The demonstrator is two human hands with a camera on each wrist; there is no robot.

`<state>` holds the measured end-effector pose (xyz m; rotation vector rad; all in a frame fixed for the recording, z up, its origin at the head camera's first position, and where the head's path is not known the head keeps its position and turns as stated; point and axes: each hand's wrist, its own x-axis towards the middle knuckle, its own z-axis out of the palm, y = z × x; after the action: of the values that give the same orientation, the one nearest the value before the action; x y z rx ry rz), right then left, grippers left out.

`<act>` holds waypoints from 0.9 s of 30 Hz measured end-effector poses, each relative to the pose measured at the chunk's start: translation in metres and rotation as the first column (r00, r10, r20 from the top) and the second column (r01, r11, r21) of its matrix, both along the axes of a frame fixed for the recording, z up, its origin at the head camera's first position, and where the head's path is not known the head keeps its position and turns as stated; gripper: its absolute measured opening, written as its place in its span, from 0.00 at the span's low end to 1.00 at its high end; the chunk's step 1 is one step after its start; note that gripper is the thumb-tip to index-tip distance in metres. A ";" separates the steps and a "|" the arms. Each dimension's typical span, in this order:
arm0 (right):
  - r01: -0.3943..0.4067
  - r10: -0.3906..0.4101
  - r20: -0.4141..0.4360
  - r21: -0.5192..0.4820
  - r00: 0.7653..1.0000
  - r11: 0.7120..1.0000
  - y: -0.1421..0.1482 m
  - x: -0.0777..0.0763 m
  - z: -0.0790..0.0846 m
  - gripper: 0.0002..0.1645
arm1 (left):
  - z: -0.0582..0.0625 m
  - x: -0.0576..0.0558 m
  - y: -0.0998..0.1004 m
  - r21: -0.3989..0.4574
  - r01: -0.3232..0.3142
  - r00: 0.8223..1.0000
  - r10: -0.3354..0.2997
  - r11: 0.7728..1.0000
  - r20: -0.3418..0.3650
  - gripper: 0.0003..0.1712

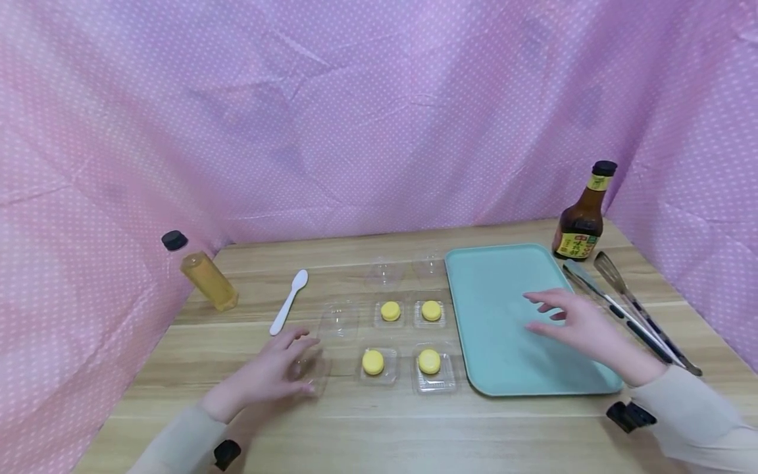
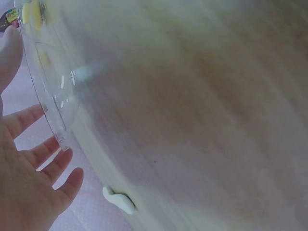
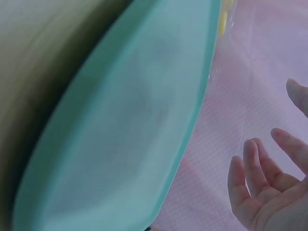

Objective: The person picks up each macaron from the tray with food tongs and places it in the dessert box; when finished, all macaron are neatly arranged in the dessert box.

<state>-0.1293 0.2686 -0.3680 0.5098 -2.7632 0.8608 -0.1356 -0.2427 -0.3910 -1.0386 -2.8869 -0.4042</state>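
Note:
My left hand (image 1: 266, 370) reaches to the clear domed lid (image 1: 320, 374) of the front left plastic box (image 1: 387, 376). In the left wrist view its fingers are spread at the edge of the lid (image 2: 62, 91). A yellow macaron (image 1: 373, 362) sits in that box. Three more open boxes, each with a yellow macaron, stand close by: one front right (image 1: 438, 382), two behind (image 1: 381, 321) (image 1: 429, 322). Over the turquoise tray (image 1: 503, 355) hovers my right hand (image 1: 583, 328), fingers loosely bent and holding nothing.
A white plastic spoon (image 1: 290, 301) lies behind my left hand, with a bottle of amber liquid (image 1: 208, 280) farther left. Right of the tray lie tongs (image 1: 616, 306) and a slotted metal utensil (image 1: 639, 306). A brown sauce bottle (image 1: 583, 220) stands at the back right, before a pink dotted cloth (image 1: 379, 131).

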 end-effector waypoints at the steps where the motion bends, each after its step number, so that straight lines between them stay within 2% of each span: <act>1: -0.015 0.015 -0.006 -0.004 1.000 1.000 -0.003 0.000 0.000 0.28 | 0.000 0.001 -0.001 -0.007 0.001 1.000 -0.001 1.000 0.008 0.44; 7: -0.059 0.059 -0.018 -0.014 0.998 0.998 -0.022 -0.001 0.003 0.29 | -0.002 0.003 -0.004 -0.040 0.015 0.998 -0.013 0.999 0.059 0.49; 17: -0.097 0.099 0.034 -0.057 0.994 0.994 -0.049 -0.003 0.007 0.27 | 0.000 0.009 -0.011 -0.028 0.020 0.994 -0.017 0.999 0.107 0.58; 27: -0.181 0.186 0.085 -0.058 0.979 0.982 -0.077 -0.007 0.003 0.28 | -0.002 0.010 -0.010 -0.025 0.051 0.999 -0.051 0.998 0.012 0.55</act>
<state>-0.1365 0.1918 -0.3648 0.7445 -2.7997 1.0147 -0.1256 -0.2527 -0.3929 -1.1199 -2.8883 -0.3781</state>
